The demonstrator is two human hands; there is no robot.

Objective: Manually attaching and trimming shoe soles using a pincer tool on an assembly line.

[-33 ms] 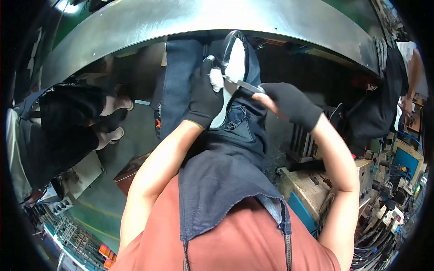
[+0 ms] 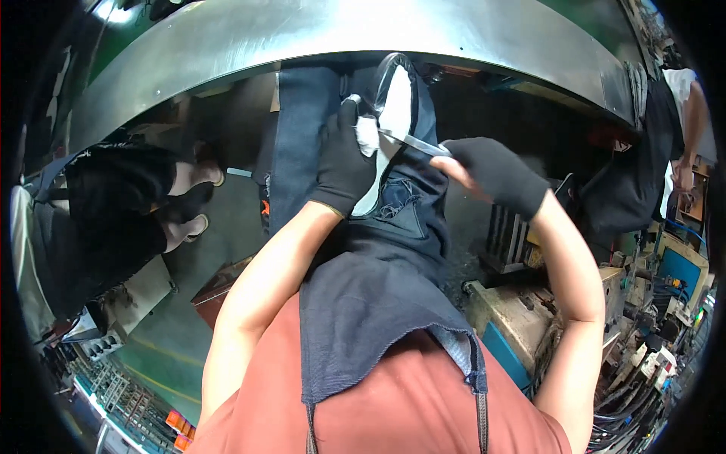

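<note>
Gloved in black with the thumb bare, the right hand (image 2: pixel 495 174) is closed around the near end of a knife-like metal tool (image 2: pixel 418 142), whose handle is hidden in the grip. Its slim grey blade points leftward, the tip at the side of a black shoe (image 2: pixel 397 106) with a white sole. That shoe lies lengthwise over the person's lap, sole up, its rounded toe toward the workbench. Along its left side the left hand (image 2: pixel 342 163), also in a black glove, grips it, white wrapping (image 2: pixel 367 136) showing at the thumb; the other fingertips are hidden. Beneath are a dark denim apron (image 2: pixel 363 325) and a frayed pocket-like patch (image 2: pixel 398 208). Just past the toe curves a shiny metal workbench (image 2: pixel 340 30). To the right stands a beige machine housing (image 2: pixel 522 306) with a blue panel (image 2: pixel 505 354); on the left floor sits a reddish-brown box (image 2: pixel 215 295). Farther left are a co-worker's sandalled feet (image 2: pixel 198 227); far right, another co-worker's forearm (image 2: pixel 694 125).
</note>
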